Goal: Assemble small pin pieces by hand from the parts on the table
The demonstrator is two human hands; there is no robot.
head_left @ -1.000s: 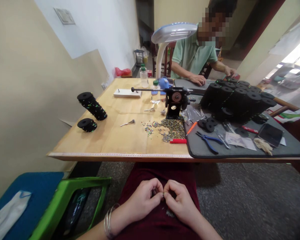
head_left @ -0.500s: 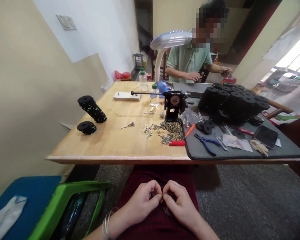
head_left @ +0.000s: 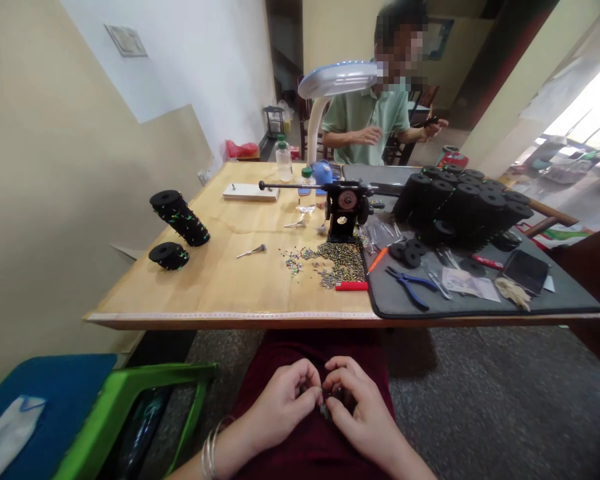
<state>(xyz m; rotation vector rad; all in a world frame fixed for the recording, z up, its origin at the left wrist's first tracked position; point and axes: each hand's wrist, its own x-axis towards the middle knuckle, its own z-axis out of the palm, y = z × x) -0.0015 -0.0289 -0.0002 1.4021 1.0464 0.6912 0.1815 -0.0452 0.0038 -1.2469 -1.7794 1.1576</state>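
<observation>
Over the dark red cloth (head_left: 305,453) on my lap, my hands meet in the middle. My left hand (head_left: 291,398) pinches with thumb and forefinger something too small to make out. Facing it, my right hand (head_left: 359,408) has curled fingers, with a gap between thumb and forefinger; I see nothing plainly gripped there. A few tiny dark and greyish bits (head_left: 325,409) show between the hands, partly hidden by the fingers. Silver bangles (head_left: 210,455) circle my left wrist.
The wooden table (head_left: 205,287) carries small metal pieces (head_left: 343,260), a red lighter (head_left: 351,287), a black winding device (head_left: 345,210) and black foam spools (head_left: 183,217). Blue pliers (head_left: 411,287) and more spools (head_left: 460,207) lie on the grey mat (head_left: 405,310). Beyond sits a person (head_left: 365,123). A green stool (head_left: 130,393) stands left.
The fingers of my right hand have parted from their pinch and lifted slightly; my left hand stays pinched. The person across has raised a hand holding something dark. The view has shifted slightly.
</observation>
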